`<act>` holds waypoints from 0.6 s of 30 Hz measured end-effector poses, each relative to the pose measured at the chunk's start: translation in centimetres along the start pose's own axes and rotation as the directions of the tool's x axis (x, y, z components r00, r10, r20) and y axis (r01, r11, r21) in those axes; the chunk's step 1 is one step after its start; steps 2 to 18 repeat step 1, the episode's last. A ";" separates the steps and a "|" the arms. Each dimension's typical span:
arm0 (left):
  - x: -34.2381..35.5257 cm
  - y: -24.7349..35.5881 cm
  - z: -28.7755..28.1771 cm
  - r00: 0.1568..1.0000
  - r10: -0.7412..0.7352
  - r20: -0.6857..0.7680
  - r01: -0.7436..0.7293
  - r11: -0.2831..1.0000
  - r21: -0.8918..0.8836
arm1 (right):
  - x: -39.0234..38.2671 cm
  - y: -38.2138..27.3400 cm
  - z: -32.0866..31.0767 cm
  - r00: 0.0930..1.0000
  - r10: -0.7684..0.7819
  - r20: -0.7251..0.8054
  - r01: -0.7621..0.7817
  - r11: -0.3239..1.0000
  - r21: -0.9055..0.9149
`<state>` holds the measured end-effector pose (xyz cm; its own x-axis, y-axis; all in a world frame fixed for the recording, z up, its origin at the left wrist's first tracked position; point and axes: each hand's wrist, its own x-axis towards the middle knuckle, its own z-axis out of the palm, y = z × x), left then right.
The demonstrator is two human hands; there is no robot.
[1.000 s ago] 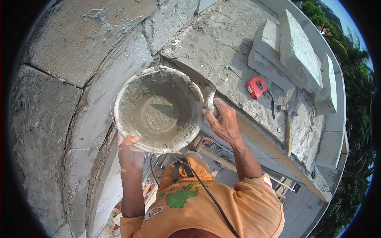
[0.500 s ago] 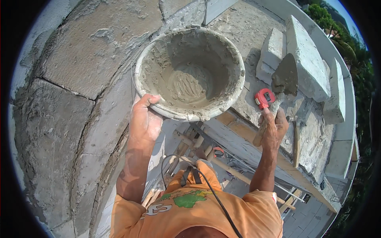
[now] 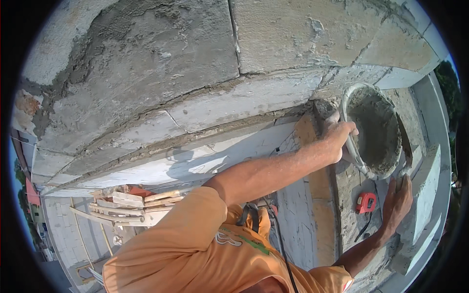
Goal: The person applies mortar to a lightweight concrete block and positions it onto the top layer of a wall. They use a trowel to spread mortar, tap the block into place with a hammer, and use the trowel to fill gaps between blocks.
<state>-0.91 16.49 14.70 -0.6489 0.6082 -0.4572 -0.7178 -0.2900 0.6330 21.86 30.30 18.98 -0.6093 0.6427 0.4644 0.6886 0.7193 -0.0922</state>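
Note:
A round bucket (image 3: 373, 110) caked with grey mortar sits at the right, close to the block wall, its mouth looking tilted towards the right. My left hand (image 3: 338, 136) grips its near-left rim, thumb and fingers closed around the edge. Beside the bucket's right rim stands the mortar-smeared blade (image 3: 404, 141) of a trowel, seen nearly edge-on. My right hand (image 3: 397, 202) is closed around the trowel's handle, which it mostly hides. A red tape measure (image 3: 365, 202) lies on the ledge between the bucket and my right forearm.
A wall of large blocks (image 3: 283, 36) with mortar joints curves across the top and left. Loose pale blocks (image 3: 424, 198) stand along the ledge's right edge. A board (image 3: 320, 195) borders the ledge. Lower left, timber pieces (image 3: 132, 205) sit well below me. A dark cable runs down my shirt.
My view has swung left, so bucket, trowel and tape measure now appear farther right. The bucket appears more tilted. The trowel blade has come up against the bucket's right side. Both hands keep their grips.

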 end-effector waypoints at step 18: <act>0.4 1.9 -2.5 0.994 0.074 -0.086 -0.076 0.997 -0.015 | 1.9 -2.3 2.7 0.997 -0.079 0.014 0.078 0.994 0.082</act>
